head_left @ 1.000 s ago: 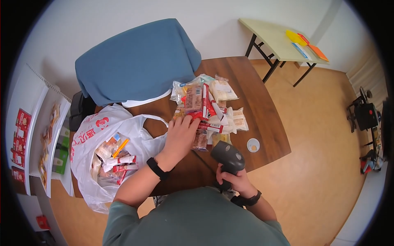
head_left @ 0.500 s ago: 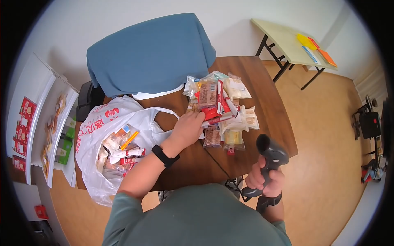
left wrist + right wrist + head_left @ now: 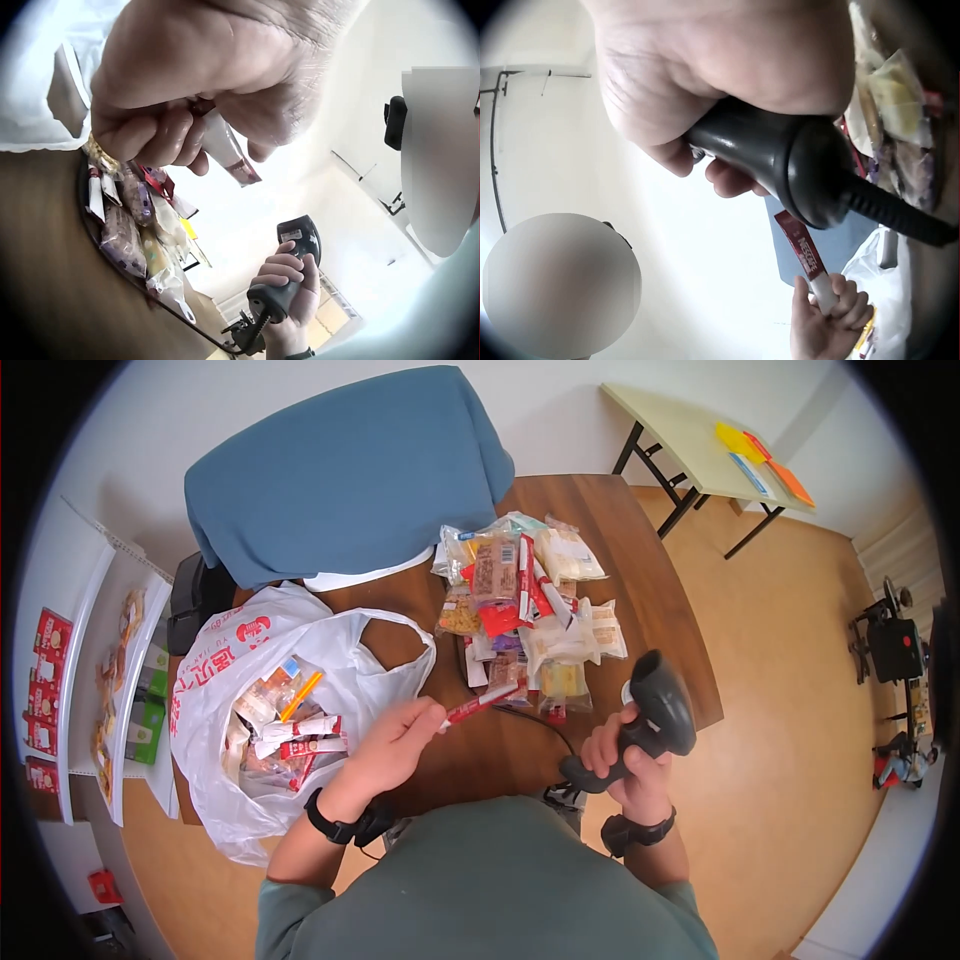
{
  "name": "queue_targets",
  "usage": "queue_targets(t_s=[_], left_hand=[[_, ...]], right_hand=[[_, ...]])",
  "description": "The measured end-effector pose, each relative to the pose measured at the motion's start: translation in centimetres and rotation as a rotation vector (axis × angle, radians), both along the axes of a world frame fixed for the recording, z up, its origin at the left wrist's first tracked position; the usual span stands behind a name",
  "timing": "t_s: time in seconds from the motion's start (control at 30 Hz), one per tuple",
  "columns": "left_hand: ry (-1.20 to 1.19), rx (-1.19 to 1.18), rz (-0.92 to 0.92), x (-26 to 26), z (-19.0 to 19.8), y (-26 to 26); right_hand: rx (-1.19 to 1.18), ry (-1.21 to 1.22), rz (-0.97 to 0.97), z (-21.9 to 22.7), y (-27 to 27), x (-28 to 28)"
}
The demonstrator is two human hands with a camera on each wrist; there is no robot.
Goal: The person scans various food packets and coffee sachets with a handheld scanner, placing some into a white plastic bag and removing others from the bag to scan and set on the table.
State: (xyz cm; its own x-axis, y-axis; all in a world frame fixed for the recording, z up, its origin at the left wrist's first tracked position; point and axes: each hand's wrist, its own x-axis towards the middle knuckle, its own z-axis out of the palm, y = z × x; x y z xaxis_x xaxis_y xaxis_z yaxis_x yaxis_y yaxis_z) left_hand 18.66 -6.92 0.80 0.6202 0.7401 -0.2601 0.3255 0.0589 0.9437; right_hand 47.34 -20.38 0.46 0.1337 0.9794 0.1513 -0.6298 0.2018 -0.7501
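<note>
My left hand [image 3: 392, 748] pinches one end of a red and white coffee stick sachet [image 3: 484, 704], held over the table's front half between the bag and the pile. Printed lettering reading NESCAFE shows on the sachet [image 3: 804, 251] in the right wrist view. My right hand [image 3: 632, 765] grips the handle of a dark grey barcode scanner [image 3: 662, 712], its head raised near the table's right front edge. Beyond both hands lies a pile of packaged snacks [image 3: 497, 575] with several more red stick sachets [image 3: 526, 575] on top.
A white plastic bag [image 3: 205, 760] with packaged snacks and sachets inside stands at the left of the wooden table [image 3: 660, 610]. A blue cloth [image 3: 340, 480] covers something at the back. The scanner's cable [image 3: 180, 319] runs along the table. Shelves [image 3: 95, 660] stand at far left.
My left hand has taken a coffee sachet from the pile and drawn it back toward my body. My right hand has raised the scanner and moved it rightward, turning its head up.
</note>
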Motion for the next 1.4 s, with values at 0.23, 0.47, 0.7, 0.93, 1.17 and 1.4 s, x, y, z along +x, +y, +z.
queue_targets(t_s=[0.23,0.47,0.7,0.93,1.17,1.4], left_hand=[[0.025,-0.008,0.196,-0.8,0.0,-2.4],[0.148,0.269,0.161,-1.6,-1.3,-3.1],[0.142,0.199,0.258,-3.4,-3.1,-4.5],[-0.556,-0.291,0.912,-6.5,-3.3,-4.3],[-0.928,-0.213,1.386,-10.1,-4.6,-2.7],[-0.811,-0.195,1.401,-16.3,-3.0,3.8]], right_hand=[[-0.281,-0.466,0.399,0.9,0.4,-1.8],[-0.406,-0.567,0.393,-0.4,1.5,-3.7],[-0.358,-0.540,0.296,-0.5,2.3,-4.3],[-0.380,-0.514,0.279,-1.5,2.7,-4.4],[-0.376,-0.462,0.235,-1.4,3.2,-4.8],[-0.355,-0.429,0.237,-1.9,2.9,-4.2]])
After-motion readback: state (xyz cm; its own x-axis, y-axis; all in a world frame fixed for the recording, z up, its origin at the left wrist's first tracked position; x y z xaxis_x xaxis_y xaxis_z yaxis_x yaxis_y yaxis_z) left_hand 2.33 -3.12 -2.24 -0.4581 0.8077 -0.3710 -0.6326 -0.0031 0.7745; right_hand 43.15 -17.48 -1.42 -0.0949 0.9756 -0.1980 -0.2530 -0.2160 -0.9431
